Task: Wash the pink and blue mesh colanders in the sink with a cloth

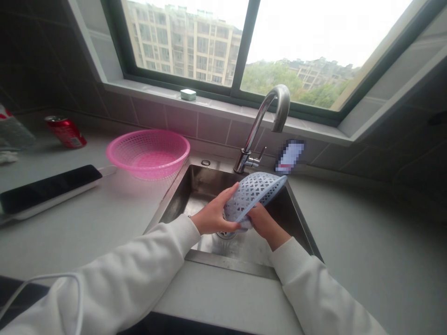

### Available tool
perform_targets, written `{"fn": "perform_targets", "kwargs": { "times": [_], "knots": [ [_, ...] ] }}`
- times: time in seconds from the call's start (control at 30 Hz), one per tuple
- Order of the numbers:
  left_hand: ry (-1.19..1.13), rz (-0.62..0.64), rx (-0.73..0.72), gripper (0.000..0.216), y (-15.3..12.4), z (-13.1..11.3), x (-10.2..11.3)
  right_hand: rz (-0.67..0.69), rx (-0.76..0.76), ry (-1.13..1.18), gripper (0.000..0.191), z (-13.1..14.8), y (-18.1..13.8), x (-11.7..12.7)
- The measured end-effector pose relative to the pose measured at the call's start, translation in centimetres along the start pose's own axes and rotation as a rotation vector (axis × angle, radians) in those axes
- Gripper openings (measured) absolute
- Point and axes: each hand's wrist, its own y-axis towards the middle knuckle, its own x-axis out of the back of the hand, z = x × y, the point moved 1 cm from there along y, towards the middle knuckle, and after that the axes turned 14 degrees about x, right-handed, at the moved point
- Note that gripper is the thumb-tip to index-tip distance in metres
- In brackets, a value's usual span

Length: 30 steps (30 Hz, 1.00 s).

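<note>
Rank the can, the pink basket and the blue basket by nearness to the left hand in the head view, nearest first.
1. Blue basket: in the left hand, tilted over the sink.
2. Pink basket: left of the sink.
3. Can: farther left, past the pink basket.

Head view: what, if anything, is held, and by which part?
A pale blue perforated plastic basket: the left hand grips its outer side; the right hand is at its rim, grip hidden.
</note>
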Motion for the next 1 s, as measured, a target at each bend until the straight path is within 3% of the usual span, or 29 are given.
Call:
{"fn": "perform_targets", "kwargs": {
  "times": [0.17,0.43,0.8,0.9,1.0],
  "knots": [
    [0.132,-0.038,-0.035,0.112,0.1,-0.3,0.0,-0.128,0.051,0.085,0.049,-0.5,-0.1,0.6],
    [0.189,-0.022,-0.096,0.101,0.0,-0.2,0.4,-0.144,0.007,0.063,0.055,-2.2,-0.6,2.5],
    [0.11,-0.01,-0.042,0.107,-0.2,-0.4,0.4,-0.161,0.046,0.02,0.053,-2.2,-0.7,2.7],
    [-0.119,-0.011,-0.043,0.103,-0.2,-0.4,0.4,-0.169,0.088,-0.024,0.053,-1.8,-0.7,2.4],
    [-0.572,-0.103,-0.063,0.084,0.1,-0.6,0.6,-0.174,0.183,-0.081,0.045,-0.9,-0.5,1.6]
  ]
}}
